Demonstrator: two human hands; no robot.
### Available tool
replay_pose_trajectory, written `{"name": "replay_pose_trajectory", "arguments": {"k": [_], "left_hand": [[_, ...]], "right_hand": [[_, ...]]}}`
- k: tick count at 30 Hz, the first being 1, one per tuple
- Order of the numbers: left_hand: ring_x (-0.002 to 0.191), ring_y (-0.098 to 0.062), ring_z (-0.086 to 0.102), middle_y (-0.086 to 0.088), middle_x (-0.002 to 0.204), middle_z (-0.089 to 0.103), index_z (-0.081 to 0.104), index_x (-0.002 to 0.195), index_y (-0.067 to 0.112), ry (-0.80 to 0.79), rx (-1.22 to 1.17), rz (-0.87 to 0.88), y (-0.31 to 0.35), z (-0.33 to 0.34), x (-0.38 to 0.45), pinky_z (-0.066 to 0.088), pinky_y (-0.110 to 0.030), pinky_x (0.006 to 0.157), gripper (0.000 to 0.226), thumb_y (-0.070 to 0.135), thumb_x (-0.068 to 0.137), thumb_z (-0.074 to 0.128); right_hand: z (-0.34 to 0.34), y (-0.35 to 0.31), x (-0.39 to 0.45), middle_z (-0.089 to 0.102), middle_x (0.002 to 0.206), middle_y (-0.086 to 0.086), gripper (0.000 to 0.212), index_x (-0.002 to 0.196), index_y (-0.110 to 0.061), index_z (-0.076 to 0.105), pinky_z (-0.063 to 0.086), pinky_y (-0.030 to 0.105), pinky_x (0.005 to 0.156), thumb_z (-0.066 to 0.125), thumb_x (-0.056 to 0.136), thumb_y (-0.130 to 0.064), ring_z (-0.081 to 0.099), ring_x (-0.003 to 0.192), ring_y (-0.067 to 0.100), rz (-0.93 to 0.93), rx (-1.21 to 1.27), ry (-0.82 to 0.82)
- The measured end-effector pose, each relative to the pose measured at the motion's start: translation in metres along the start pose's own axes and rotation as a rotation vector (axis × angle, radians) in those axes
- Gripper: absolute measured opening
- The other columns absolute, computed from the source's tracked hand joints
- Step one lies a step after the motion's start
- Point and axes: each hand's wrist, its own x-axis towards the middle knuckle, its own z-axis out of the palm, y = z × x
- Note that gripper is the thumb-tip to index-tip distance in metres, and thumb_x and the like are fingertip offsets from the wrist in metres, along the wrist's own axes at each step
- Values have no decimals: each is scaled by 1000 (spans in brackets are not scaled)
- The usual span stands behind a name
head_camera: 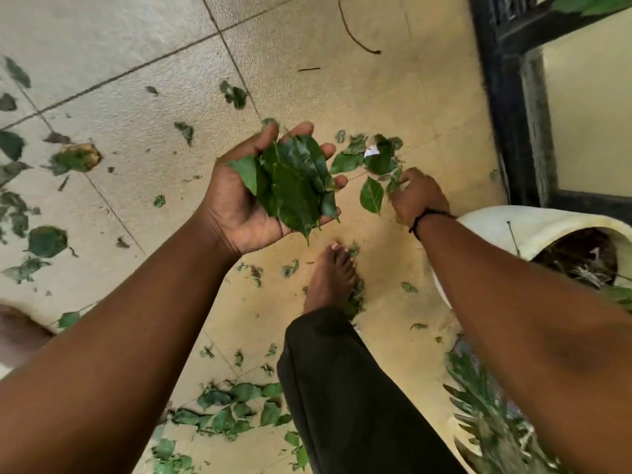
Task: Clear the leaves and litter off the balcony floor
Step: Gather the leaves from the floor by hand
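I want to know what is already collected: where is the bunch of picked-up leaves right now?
In the head view, the bunch of leaves lies in the upturned palm of the left hand, mid-frame, just left of the right hand and above the bare foot.

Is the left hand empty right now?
No: the left hand is palm-up with a stack of green leaves cupped in it, fingers curled around the stack's edge.

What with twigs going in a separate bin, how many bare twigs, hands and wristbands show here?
Twigs: 2 (long curved, short)
Hands: 2 (left hand holding leaves, right hand pinching floor leaves)
Wristbands: 1
Total: 5
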Motion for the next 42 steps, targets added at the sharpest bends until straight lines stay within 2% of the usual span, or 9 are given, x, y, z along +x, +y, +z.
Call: {"name": "replay_pose_trajectory", "arguments": {"k": [7,9,13,19,25,30,33,36,42], "left_hand": [[103,-36,66,-7,105,71,77,92,22,52,10,3,-5,-17,10,51,-54,89,43,45,95,41],[103,-36,66,-7,105,71,77,91,22,57,21,10,-5,-18,10,51,-53,91,42,45,93,42],[104,-36,64,-7,105,70,77,90,21,72,11,17,-1,-20,10,51,-52,90,42,44,92,42],[106,-35,64,-6,105,70,76,93,22,80,47,-10,-2,-17,10,41,-55,97,41,44,94,41],[107,-34,63,-6,105,70,77,91,22,86,71,-36,-6,-22,7,42,-54,97,42,44,93,42],[110,-35,63,-6,107,70,77,92,22,99,69,-35,-9,-31,3,46,-52,95,40,44,91,43],[107,-35,64,-7,106,70,78,91,21,116,65,-24,-11,-32,2,47,-52,95,40,43,90,45],[106,-35,65,-6,105,71,78,90,21,108,77,-15,-10,-31,2,47,-51,95,39,43,89,45],[103,-32,65,-7,108,70,78,93,21,136,57,-17,-7,-32,8,46,-50,96,38,42,90,47]], "right_hand": [[-11,-29,49,40,137,16,66,142,-21,34,42,48,94,69,86,-29,49,118,40,-235,-198,49],[-9,-33,55,41,134,17,62,138,-19,39,40,48,95,69,85,-28,47,119,40,-269,-283,17],[-9,-39,57,47,126,15,31,116,-17,57,37,43,94,64,88,-28,44,117,36,-321,-305,45],[-16,-21,35,52,119,3,14,90,-26,63,37,32,94,69,83,-36,44,117,26,-202,164,75],[-25,-1,9,58,77,-11,22,75,-29,55,46,21,68,73,79,-16,54,74,7,-285,590,181],[-9,-7,-5,63,78,-12,20,84,-21,60,50,17,67,75,80,-8,58,66,-9,-385,623,65],[-19,-19,-6,67,79,-4,22,89,-22,62,56,26,62,76,81,-6,64,63,5,-171,936,38],[-40,-29,-17,71,72,-1,17,94,-16,63,56,25,58,72,84,-6,63,58,12,50,1258,-195],[-75,-52,-74,67,74,-7,8,86,-21,64,53,22,59,64,78,-19,62,62,8,-20,1497,-575]]}}
